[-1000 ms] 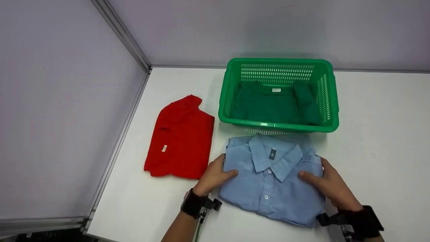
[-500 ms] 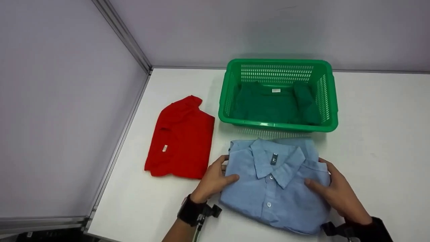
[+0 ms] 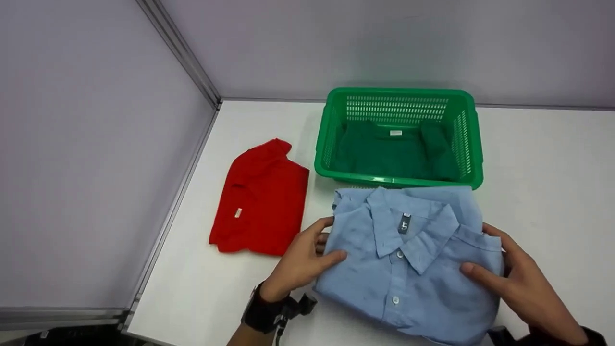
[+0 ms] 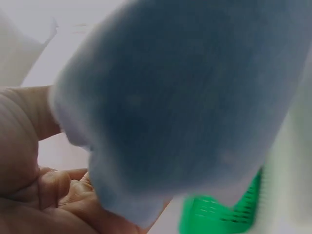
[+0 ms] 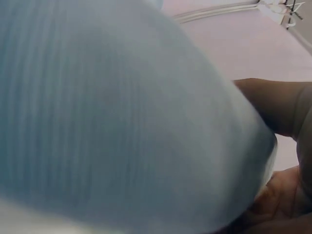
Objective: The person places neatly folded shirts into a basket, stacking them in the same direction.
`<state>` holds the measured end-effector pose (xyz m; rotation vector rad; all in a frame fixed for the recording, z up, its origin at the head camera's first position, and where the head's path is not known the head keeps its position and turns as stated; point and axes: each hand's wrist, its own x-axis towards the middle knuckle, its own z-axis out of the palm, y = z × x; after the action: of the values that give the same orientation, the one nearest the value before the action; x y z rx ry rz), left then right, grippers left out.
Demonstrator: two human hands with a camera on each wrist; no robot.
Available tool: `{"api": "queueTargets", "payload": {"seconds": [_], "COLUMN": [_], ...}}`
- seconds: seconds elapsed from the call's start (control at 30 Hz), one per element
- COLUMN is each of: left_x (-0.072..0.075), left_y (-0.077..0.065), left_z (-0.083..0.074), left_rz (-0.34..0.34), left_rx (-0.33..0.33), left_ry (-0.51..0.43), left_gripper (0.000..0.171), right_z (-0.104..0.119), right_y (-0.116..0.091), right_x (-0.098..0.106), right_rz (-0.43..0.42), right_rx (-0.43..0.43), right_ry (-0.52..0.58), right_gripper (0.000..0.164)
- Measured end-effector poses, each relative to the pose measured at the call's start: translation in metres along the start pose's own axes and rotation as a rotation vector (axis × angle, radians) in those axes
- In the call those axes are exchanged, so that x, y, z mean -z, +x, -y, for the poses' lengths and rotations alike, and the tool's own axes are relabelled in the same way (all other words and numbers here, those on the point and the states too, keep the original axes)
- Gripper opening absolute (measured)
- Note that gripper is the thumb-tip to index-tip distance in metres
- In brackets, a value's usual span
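A folded light blue button-up shirt [image 3: 365, 274], collar up and a dark label inside the neck, is held between both hands in front of the basket. My left hand [image 3: 305, 257] grips its left edge, thumb on top and fingers beneath. At the right edge my right hand [image 3: 521, 276] pinches the cloth the same way. The shirt's top edge overlaps the front rim of a green plastic basket [image 3: 321, 144]. Inside the basket lies a folded dark green garment [image 3: 384, 154] with a white tag. From below, the shirt [image 4: 185, 97] fills most of the left wrist view.
A folded red garment [image 3: 269, 206] with a small white tag lies on the white table [image 3: 182, 283], left of the shirt. Grey-white panels [image 3: 96, 144] stand along the table's left and back edges, with the basket close to the back one.
The blue shirt has come up nearer the camera and shifted rightward, its top edge now over the basket's front rim. Both hands moved with it, the right one farther right.
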<state>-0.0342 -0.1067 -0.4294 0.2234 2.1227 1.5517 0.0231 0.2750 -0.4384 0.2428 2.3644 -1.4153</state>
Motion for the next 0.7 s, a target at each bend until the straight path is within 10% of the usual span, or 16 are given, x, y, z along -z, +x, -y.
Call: {"api": "queueTargets", "payload": {"seconds": [0.27,0.47,0.7], "left_x": [0.013,0.024,0.042], "left_y": [0.004,0.033,0.082], "left_z": [-0.036,-0.059,-0.081], "left_rz": [-0.036,-0.074,-0.082], "left_rx": [-0.130,-0.219,-0.200], "left_ry": [0.059,0.069,0.008], "left_gripper": [0.068,0.069,0.071], "right_z": [0.025,0.048,0.072], "right_y": [0.005,0.025,0.062], "right_x": [0.023,0.041,0.059], "right_rz": [-0.111,-0.185,-0.100], "right_rx": [0.117,0.187,0.214], "right_ry": [-0.023,0.029,0.404], "right_gripper": [0.092,0.089,0.086]}}
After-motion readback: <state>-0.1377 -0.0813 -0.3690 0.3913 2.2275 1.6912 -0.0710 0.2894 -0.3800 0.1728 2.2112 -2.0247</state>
